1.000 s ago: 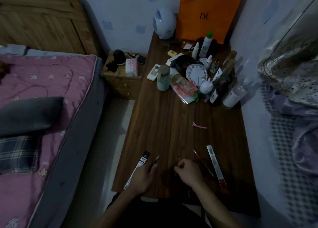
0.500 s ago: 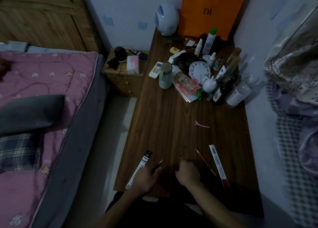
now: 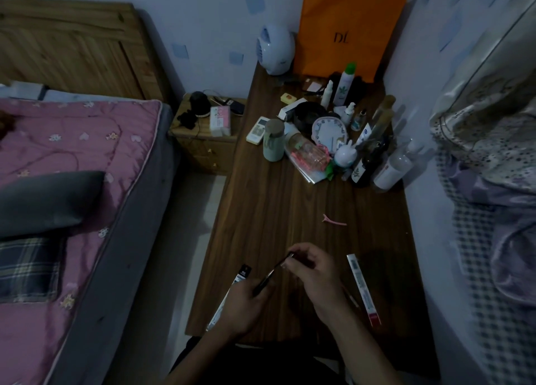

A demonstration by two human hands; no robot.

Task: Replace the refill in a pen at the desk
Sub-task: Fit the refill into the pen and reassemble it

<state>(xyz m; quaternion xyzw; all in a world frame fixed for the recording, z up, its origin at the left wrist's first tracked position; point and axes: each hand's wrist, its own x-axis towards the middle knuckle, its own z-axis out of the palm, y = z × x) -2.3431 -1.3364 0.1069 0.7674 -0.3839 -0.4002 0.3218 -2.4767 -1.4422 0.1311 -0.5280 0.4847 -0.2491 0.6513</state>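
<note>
Holding slim dark pen (image 3: 271, 274) | both hands | wood-grain desk (image 3: 278, 204)

Readable: "DL" in dark letters on the orange paper bag (image 3: 351, 21) at twelve o'clock, against the wall behind the desk (image 3: 290, 210). Print on the refill packets (image 3: 362, 286) at five and seven o'clock: too small to read.

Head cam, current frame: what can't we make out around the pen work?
- Pen: lower end buried in the left hand; dim light, so whether a refill is inside is unclear.
- Pen tip: covered by the right hand fingers.
- Black-ended refill pack: its middle hidden under the left hand.
- White refill pack: print too small to read.
- Thin stick beside it: mostly behind the right wrist.
</note>
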